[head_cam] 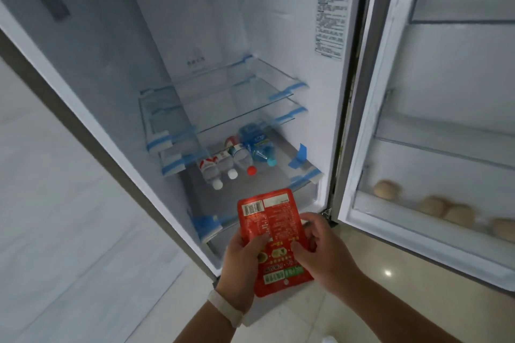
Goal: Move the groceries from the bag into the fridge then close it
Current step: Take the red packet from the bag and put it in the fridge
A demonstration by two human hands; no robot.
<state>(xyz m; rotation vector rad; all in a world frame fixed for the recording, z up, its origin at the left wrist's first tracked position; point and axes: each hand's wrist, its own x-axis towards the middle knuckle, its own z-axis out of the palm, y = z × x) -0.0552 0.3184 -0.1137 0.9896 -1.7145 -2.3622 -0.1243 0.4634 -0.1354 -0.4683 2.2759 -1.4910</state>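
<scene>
Holding a red packet [274,239] in front of the open fridge [278,22], just below the bottles [234,159] lying on a shelf [302,174]. Gripping its left edge with the left hand [241,262], thumb across the printed face; pinching its right edge with the right hand [320,248]. Showing a barcode at top left and green bands near the bottom; lettering too small to read.

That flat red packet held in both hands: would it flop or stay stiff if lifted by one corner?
The red packet looks thin and flat, so it would probably bend somewhat from one corner. Its top stands unsupported above the left hand and right hand, suggesting some stiffness. Its smooth printed film may be slippery.
</scene>
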